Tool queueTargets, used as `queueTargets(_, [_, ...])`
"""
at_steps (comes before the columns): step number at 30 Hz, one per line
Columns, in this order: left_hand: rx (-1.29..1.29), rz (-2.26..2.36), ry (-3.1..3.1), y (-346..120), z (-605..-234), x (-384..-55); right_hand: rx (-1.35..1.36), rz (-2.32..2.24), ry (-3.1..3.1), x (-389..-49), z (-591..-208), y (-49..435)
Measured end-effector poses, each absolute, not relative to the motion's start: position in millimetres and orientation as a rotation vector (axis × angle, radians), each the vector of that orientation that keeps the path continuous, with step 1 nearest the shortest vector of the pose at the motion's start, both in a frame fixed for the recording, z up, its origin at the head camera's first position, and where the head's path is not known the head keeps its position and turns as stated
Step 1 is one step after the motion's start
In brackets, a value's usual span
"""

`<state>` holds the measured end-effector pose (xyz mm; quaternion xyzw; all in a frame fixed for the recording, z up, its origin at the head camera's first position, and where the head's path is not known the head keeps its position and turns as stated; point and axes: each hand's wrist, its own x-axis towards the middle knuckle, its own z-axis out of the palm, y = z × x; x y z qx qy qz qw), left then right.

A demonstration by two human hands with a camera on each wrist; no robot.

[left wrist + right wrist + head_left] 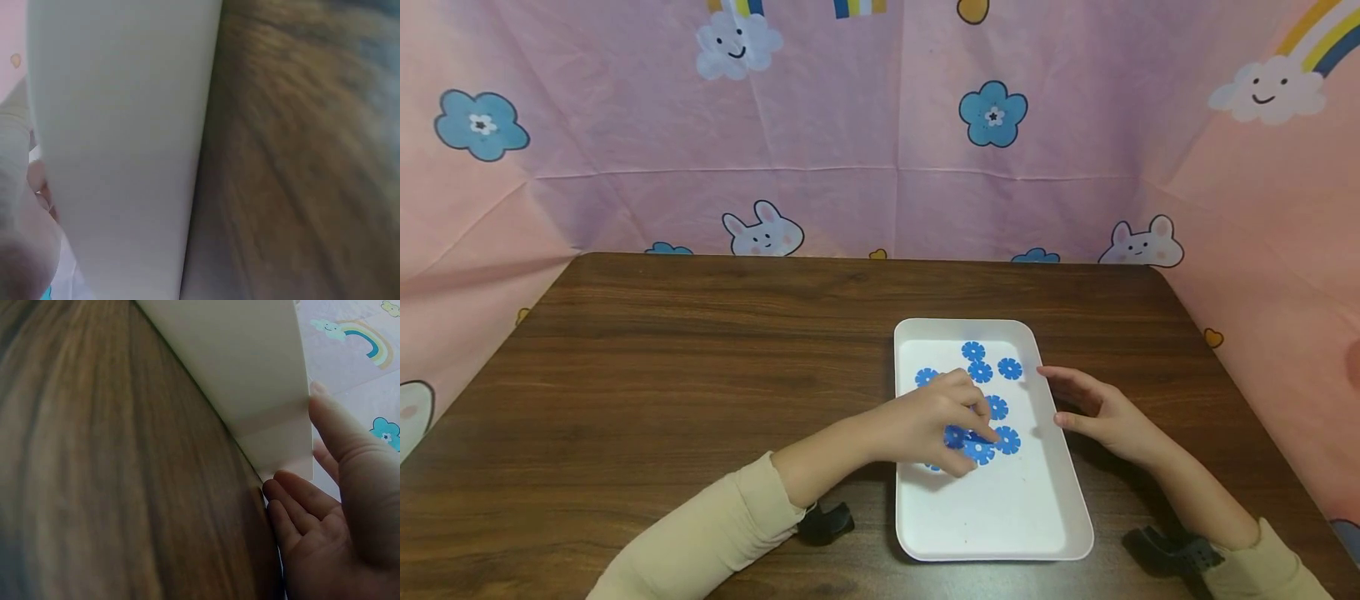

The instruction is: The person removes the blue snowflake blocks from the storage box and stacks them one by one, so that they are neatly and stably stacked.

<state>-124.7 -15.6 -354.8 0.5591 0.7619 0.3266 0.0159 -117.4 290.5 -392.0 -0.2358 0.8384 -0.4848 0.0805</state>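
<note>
Inside a white tray lie several blue notched discs, shaped like snowflake building pieces. Over the cluster in the middle of the tray, my left hand reaches down with thumb and fingers spread apart. A blue disc shows between its thumb and fingertips; contact is hard to judge. My right hand is at the tray's right side, fingers and thumb extended, with the tips at the rim. In the right wrist view, that hand is close against the tray's outer wall.
A dark brown wooden table carries the tray, right of its middle. Behind it hangs a pink-purple cloth printed with clouds, flowers and rabbits. The tray's pale outer wall fills much of the left wrist view.
</note>
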Motion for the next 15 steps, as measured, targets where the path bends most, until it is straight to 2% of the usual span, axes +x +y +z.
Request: queueTargets(15, [1.578, 1.250, 2.440, -53.6, -352.0, -121.2, -0.674, -1.475, 2.488, -117.3, -394.6, 291.7])
